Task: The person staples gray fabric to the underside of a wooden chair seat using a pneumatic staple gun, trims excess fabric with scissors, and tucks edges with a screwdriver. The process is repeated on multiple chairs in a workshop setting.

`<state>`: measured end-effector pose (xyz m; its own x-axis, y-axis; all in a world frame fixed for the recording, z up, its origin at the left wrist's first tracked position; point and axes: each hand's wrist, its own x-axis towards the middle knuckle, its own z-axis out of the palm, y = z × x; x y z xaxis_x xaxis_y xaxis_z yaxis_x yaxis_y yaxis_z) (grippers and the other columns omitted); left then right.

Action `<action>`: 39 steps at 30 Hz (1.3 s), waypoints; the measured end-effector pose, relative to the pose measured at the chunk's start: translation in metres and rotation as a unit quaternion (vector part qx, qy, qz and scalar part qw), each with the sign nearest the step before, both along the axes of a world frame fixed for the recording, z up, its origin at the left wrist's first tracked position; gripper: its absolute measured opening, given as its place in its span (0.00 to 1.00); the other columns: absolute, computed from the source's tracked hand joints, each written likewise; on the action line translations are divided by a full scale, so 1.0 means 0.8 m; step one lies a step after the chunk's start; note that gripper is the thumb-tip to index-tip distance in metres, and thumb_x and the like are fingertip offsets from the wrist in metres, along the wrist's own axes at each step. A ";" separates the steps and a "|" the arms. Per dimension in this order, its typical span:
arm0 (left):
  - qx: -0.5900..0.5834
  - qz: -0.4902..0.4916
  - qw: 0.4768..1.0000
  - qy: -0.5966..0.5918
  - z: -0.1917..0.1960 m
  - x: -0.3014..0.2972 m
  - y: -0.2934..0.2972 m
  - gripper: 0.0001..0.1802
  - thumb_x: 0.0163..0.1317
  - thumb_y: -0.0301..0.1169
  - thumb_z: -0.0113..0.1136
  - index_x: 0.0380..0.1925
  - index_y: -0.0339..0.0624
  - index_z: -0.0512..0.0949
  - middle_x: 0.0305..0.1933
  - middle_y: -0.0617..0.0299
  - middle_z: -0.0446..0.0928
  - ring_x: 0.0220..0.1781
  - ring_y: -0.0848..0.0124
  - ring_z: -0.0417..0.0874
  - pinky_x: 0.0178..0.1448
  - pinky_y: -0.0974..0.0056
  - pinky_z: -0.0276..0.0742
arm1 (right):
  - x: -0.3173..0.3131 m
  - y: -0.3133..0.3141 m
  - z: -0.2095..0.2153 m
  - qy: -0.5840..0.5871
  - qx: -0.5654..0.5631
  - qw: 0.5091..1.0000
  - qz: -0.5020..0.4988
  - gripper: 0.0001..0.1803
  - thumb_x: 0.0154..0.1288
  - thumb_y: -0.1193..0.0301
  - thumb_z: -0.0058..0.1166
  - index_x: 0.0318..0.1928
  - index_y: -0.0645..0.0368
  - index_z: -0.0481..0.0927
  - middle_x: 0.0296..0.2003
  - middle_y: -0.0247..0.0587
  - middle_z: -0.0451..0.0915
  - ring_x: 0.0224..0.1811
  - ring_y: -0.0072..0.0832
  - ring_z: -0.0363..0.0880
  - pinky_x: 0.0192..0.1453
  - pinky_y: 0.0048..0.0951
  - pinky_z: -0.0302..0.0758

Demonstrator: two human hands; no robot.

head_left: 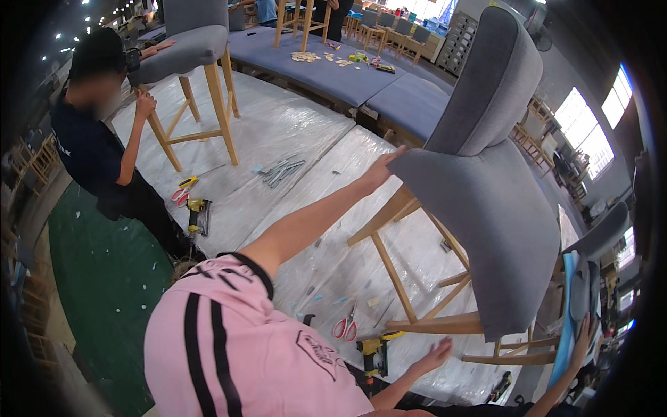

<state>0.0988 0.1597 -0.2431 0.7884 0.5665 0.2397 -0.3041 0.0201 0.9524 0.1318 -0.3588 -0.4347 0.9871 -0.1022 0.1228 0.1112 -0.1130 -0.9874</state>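
Note:
A grey upholstered bar chair [479, 208] with pale wooden legs stands tilted on a plastic-covered worktable [278, 132]. My left arm, in a pink sleeve with black stripes, reaches out, and my left hand [381, 169] lies flat against the front edge of the seat. My right hand [434, 356] hovers with spread fingers just under the chair's lower wooden rail [445, 324] and holds nothing. A yellow nail gun [375, 351] and red-handled scissors [344, 326] lie on the plastic close to that hand.
At the left a person in dark clothes [104, 153] steadies a second grey stool [187, 42]. A yellow power tool [198, 214] and several metal strips [281, 169] lie between us. Another person's hand [580, 344] holds a blue-and-grey padded piece [566, 313] at right. Blue padded benches [326, 69] sit behind.

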 end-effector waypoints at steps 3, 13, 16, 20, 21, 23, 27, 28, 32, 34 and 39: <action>0.152 -0.167 0.972 -0.055 0.032 0.036 -0.017 0.29 0.81 0.50 0.46 0.72 0.44 0.70 0.66 0.58 0.77 0.69 0.66 0.75 0.73 0.56 0.71 | 0.023 0.016 0.031 -0.061 0.111 0.990 0.057 0.35 0.84 0.47 0.37 0.73 0.65 0.66 0.71 0.52 0.69 0.74 0.39 0.67 0.77 0.43 0.63; -0.282 0.112 0.948 -0.093 -0.012 -0.067 -0.047 0.32 0.80 0.51 0.47 0.75 0.46 0.64 0.72 0.58 0.72 0.73 0.65 0.72 0.75 0.55 0.70 | 0.043 0.052 -0.049 -0.028 0.068 0.996 0.052 0.18 0.83 0.61 0.48 0.63 0.60 0.74 0.47 0.31 0.74 0.51 0.22 0.70 0.60 0.28 0.69; -0.294 0.226 0.921 -0.117 0.005 -0.128 -0.033 0.33 0.79 0.51 0.47 0.76 0.47 0.62 0.74 0.58 0.71 0.74 0.64 0.71 0.75 0.55 0.70 | 0.021 0.118 0.040 -0.071 0.099 0.985 0.124 0.29 0.81 0.62 0.50 0.75 0.63 0.65 0.48 0.30 0.77 0.47 0.19 0.71 0.54 0.24 0.71; -0.191 0.293 0.934 -0.068 0.079 -0.163 -0.028 0.34 0.79 0.52 0.47 0.77 0.48 0.60 0.75 0.58 0.69 0.75 0.64 0.69 0.76 0.55 0.69 | 0.004 0.165 0.130 -0.081 0.105 0.979 0.154 0.23 0.80 0.57 0.53 0.61 0.62 0.75 0.43 0.29 0.78 0.42 0.18 0.72 0.48 0.24 0.72; -0.152 0.307 0.939 -0.038 0.092 -0.169 -0.022 0.34 0.79 0.52 0.47 0.77 0.48 0.60 0.76 0.59 0.69 0.76 0.64 0.69 0.76 0.55 0.69 | -0.004 0.177 0.142 -0.079 0.098 0.980 0.155 0.22 0.79 0.56 0.54 0.58 0.62 0.77 0.41 0.29 0.78 0.41 0.18 0.72 0.46 0.25 0.72; -0.063 0.341 0.937 -0.044 0.104 -0.180 0.011 0.32 0.79 0.50 0.48 0.76 0.49 0.62 0.74 0.60 0.69 0.73 0.63 0.70 0.74 0.54 0.71 | -0.010 0.201 0.170 -0.085 0.079 0.980 0.162 0.23 0.78 0.54 0.56 0.55 0.62 0.78 0.35 0.30 0.79 0.37 0.18 0.72 0.42 0.26 0.71; 0.029 0.465 0.877 -0.116 0.111 -0.177 0.043 0.24 0.79 0.42 0.52 0.69 0.48 0.67 0.69 0.58 0.71 0.70 0.61 0.73 0.73 0.55 0.71 | -0.022 0.229 0.205 -0.090 0.018 0.985 0.145 0.25 0.74 0.50 0.60 0.51 0.62 0.80 0.28 0.33 0.78 0.32 0.19 0.71 0.36 0.29 0.70; 0.117 0.507 0.838 -0.161 0.109 -0.174 0.037 0.22 0.77 0.39 0.54 0.67 0.47 0.68 0.68 0.58 0.72 0.69 0.60 0.73 0.73 0.55 0.71 | -0.016 0.230 0.207 -0.098 0.001 0.987 0.127 0.26 0.73 0.50 0.60 0.50 0.63 0.80 0.26 0.34 0.78 0.31 0.19 0.71 0.35 0.29 0.70; 0.399 0.400 0.738 -0.370 0.168 -0.140 -0.075 0.17 0.69 0.25 0.62 0.54 0.45 0.71 0.63 0.56 0.74 0.68 0.57 0.73 0.74 0.53 0.68 | 0.009 0.237 0.202 -0.080 0.051 0.986 0.138 0.25 0.71 0.51 0.63 0.48 0.64 0.81 0.26 0.38 0.80 0.29 0.22 0.74 0.35 0.31 0.72; 0.577 0.197 0.715 -0.341 0.211 -0.103 -0.116 0.18 0.66 0.27 0.66 0.54 0.45 0.74 0.65 0.54 0.74 0.69 0.60 0.73 0.72 0.54 0.69 | 0.019 0.239 0.192 -0.138 0.071 0.977 0.146 0.25 0.70 0.52 0.65 0.46 0.65 0.82 0.27 0.40 0.81 0.29 0.24 0.76 0.35 0.32 0.73; 0.793 0.049 0.587 -0.156 0.272 0.003 -0.183 0.24 0.54 0.42 0.73 0.47 0.46 0.77 0.70 0.45 0.69 0.73 0.48 0.67 0.74 0.43 0.61 | 0.021 0.250 0.187 -0.172 0.039 0.978 0.112 0.25 0.69 0.52 0.66 0.45 0.65 0.82 0.26 0.41 0.82 0.29 0.24 0.77 0.34 0.31 0.73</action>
